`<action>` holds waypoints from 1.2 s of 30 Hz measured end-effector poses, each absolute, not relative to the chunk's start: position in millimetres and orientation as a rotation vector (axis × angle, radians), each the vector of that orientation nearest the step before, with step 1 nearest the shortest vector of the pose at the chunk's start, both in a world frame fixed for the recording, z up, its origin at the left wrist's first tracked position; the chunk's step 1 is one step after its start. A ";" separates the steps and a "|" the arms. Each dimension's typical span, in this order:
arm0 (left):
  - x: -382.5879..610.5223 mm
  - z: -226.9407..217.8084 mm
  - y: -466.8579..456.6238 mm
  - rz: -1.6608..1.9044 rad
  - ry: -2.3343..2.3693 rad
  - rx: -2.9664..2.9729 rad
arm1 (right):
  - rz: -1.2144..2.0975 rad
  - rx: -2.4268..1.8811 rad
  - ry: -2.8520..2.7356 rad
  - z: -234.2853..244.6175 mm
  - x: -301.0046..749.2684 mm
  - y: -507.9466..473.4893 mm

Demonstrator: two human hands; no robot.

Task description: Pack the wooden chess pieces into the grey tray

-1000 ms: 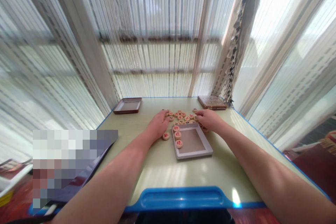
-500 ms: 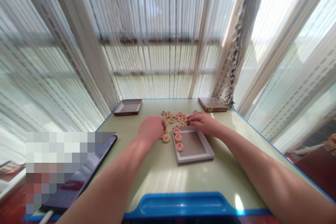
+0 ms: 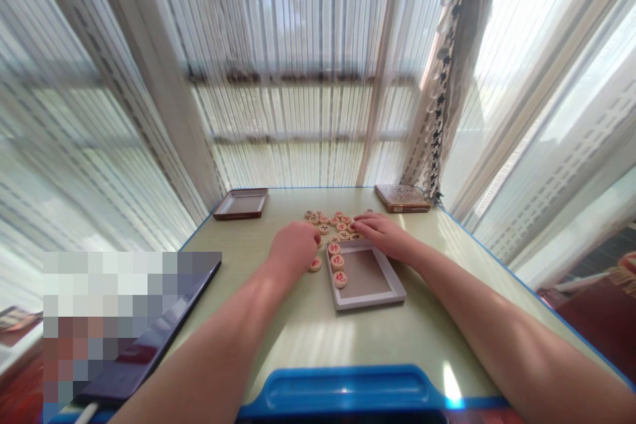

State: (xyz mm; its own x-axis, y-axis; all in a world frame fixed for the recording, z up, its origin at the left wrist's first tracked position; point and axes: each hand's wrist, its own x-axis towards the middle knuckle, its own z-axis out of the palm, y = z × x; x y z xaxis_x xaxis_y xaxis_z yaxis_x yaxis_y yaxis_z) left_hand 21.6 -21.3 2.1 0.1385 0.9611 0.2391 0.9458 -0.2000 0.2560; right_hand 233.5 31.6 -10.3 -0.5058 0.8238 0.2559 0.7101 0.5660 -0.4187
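Note:
Round wooden Chinese chess pieces (image 3: 323,229) with red and black characters lie in a loose cluster behind a shallow grey-white box tray (image 3: 392,279). Inside the tray, along its left side, three red-marked pieces (image 3: 337,262) form a column. My left hand (image 3: 294,245) is closed at the left of the cluster, its fingers curled under; whatever they hold is hidden. Just in front of it lies one red-marked piece (image 3: 315,264). My right hand (image 3: 383,234) stretches over the tray's far right corner, fingers extended, fingertips at a red-marked piece (image 3: 352,227).
At the far left of the table lies a brown-edged box lid (image 3: 241,204); at the far right, a closed patterned box (image 3: 401,198). A tablet (image 3: 149,338) with a white cable lies by my left forearm. The near edge has a blue moulded tray (image 3: 348,385).
My left hand has shifted slightly right and away from me. My right hand stays nearly in place, its fingertips now showing a red-marked piece beside them. The three pieces in the tray have not moved.

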 end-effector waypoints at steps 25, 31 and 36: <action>13.7 -26.7 18.0 0.695 1.654 2.288 | 0.349 -1.194 -2.380 -8.4 232.2 25.0; 12.5 -25.9 18.2 0.737 1.628 2.217 | 0.084 -1.017 -2.441 4.9 229.7 12.7; 14.1 -23.8 18.1 0.669 1.582 2.278 | 0.073 -1.069 -2.444 6.4 228.0 7.5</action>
State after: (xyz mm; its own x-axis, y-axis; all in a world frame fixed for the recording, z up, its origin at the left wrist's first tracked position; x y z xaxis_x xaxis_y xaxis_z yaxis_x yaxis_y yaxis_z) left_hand 14.1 18.1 -23.8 0.2903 0.9338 0.2092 0.8003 -0.3567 0.4819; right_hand 228.0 7.5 6.4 -0.5871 0.7058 0.3966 0.6810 0.6954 -0.2296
